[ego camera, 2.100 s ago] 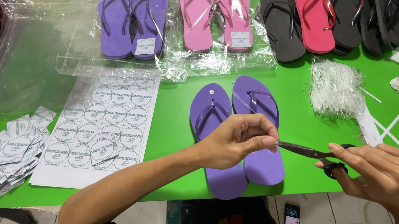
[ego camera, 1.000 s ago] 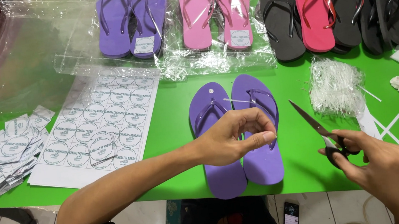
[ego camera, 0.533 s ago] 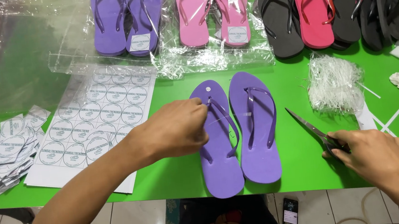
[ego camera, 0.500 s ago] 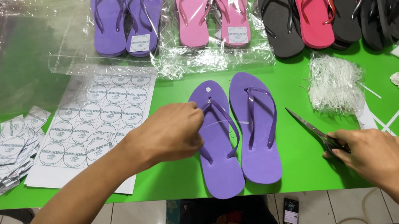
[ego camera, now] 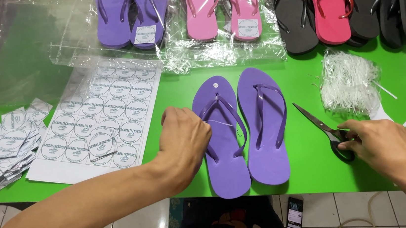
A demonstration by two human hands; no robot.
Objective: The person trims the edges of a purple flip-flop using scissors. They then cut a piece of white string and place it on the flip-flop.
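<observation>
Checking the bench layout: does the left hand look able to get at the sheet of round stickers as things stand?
Probably yes. The left hand rests at the purple sandal's strap, right beside the sticker sheet, with only bare green table between them.

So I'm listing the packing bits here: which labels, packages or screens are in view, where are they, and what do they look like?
Label sheet: left of the purple pair, white, rows of round labels.
Cut labels: far left, loose pile of white squares.
Purple bag: top left, clear, square white label.
Pink bag: top centre, clear, round white label.
Phone: below the table edge, dark, lit screen.
</observation>
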